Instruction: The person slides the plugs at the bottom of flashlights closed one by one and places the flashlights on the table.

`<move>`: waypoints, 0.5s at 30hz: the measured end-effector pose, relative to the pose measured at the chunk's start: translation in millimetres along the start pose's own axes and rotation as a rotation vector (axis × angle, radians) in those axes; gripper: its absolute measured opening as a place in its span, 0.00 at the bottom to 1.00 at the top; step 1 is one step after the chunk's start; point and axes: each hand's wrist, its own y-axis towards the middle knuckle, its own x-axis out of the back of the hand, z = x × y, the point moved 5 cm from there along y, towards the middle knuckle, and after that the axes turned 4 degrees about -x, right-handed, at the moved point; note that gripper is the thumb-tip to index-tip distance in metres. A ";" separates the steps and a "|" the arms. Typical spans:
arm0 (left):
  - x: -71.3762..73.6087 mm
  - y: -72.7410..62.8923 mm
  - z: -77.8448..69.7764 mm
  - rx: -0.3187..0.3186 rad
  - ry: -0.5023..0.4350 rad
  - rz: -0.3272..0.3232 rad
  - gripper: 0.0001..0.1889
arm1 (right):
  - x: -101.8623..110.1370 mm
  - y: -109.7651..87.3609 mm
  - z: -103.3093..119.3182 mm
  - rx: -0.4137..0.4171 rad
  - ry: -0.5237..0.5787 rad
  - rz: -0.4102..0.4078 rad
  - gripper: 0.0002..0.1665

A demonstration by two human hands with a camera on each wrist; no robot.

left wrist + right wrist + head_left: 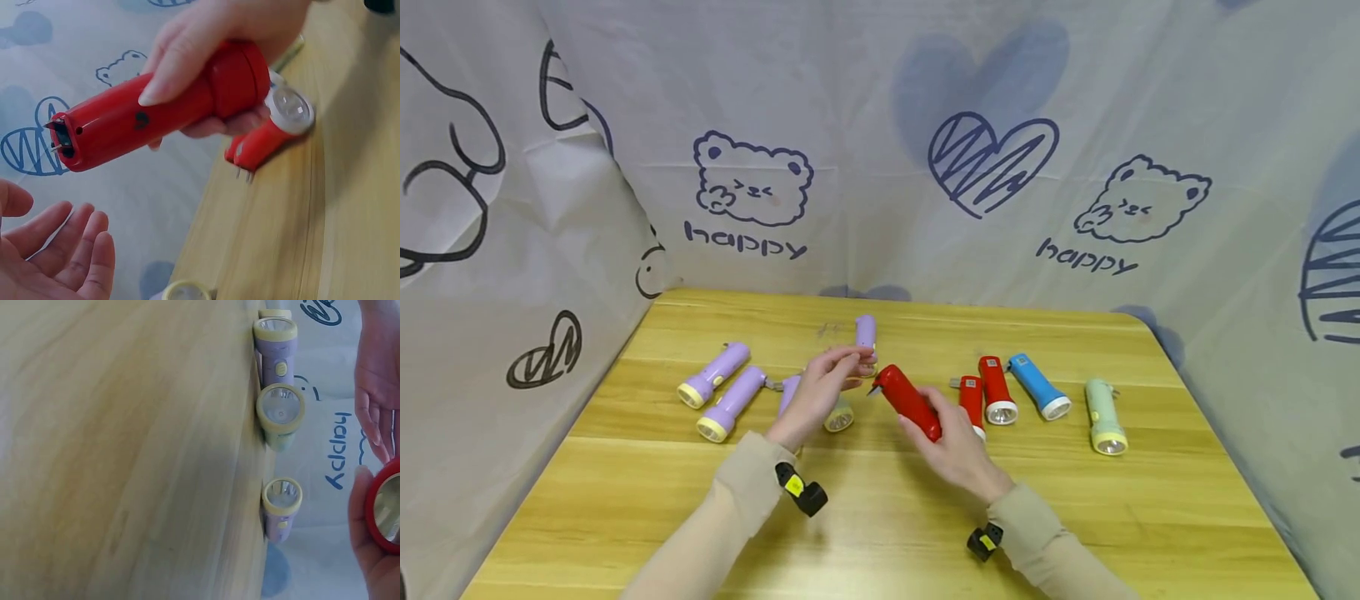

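Note:
In the head view my right hand [951, 442] grips a red flashlight [907, 402] near its head, holding it tilted above the table. Two metal prongs stick out of its tail, plain in the left wrist view, where a dark heart mark shows on the red barrel [119, 125]. My left hand [827, 383] hovers beside the tail with its fingers loosely extended, apart from the flashlight and holding nothing. The right wrist view shows the red-rimmed lens [389, 509] and my left hand [378, 387] past it. Beneath my left forearm and hand, a purple flashlight [791, 390] is partly hidden.
Two purple flashlights lie at left, one [715, 375] behind the other [732, 406]; another purple one [866, 332] lies at the back. A yellow-rimmed flashlight [838, 418] sits by my left hand. At right are two red ones [995, 387], a blue one [1036, 385] and a mint one [1105, 415].

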 end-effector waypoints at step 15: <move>-16.4 -0.7 2.0 0.108 -0.127 0.129 0.24 | -4.7 1.6 2.9 0.159 -0.060 -0.060 0.20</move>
